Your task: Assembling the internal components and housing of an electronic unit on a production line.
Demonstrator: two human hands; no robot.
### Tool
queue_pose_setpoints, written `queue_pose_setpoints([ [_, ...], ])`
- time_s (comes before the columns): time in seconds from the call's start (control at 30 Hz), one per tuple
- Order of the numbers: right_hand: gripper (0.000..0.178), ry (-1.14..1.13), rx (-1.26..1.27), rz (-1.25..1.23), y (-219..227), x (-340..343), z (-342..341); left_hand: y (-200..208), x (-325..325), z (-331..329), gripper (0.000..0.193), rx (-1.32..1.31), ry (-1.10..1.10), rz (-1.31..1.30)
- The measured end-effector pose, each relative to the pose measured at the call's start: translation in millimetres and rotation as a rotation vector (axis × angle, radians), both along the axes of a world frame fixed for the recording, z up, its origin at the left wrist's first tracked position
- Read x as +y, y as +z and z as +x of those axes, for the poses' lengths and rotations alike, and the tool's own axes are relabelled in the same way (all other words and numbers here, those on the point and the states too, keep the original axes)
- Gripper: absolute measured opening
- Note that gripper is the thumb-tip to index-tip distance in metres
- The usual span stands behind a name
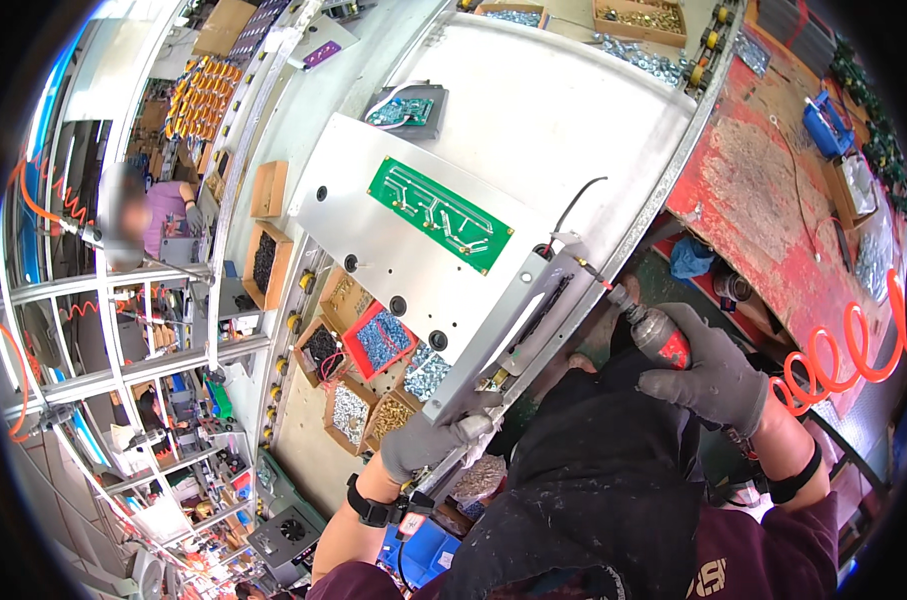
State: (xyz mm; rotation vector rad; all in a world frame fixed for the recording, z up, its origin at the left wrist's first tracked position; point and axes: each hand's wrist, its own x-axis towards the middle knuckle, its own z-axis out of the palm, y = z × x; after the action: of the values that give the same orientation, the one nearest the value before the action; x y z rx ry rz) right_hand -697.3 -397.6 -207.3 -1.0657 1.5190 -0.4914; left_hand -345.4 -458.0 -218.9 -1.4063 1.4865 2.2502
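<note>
In my gloved right hand is a pneumatic screwdriver with a grey and red body. Its thin bit points up and left, close to the raised flange of a silver metal panel. Whether the bit touches a screw is too small to tell. At the panel's near corner, my gloved left hand has its fingers curled in beside the flange; what they hold is hidden. A green circuit board lies on the panel. Several dark round parts sit along the panel's left side.
Left of the panel stand cardboard boxes and a red bin of small fasteners. A smaller board on a grey plate lies behind it. To the right are a worn red table and a coiled orange hose. Another person works far left.
</note>
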Motion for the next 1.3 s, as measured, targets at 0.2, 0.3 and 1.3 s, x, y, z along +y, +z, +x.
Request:
queue_pose_setpoints([
  [0.2,0.068,0.004,0.009,-0.089,-6.8,-1.2,2.4,-3.2,-4.8,29.3,0.051,-0.146,0.029,-0.011],
  [0.3,0.066,-0.007,0.008,-0.076,-7.8,-2.4,4.9,-3.7,-9.4,34.3,0.049,-0.179,0.031,-0.053],
  [1.3,0.084,0.191,0.287,-0.182,-16.8,-30.6,-10.2,-10.1,-232.7,-144.1,0.029,-0.318,-0.793,-1.136],
])
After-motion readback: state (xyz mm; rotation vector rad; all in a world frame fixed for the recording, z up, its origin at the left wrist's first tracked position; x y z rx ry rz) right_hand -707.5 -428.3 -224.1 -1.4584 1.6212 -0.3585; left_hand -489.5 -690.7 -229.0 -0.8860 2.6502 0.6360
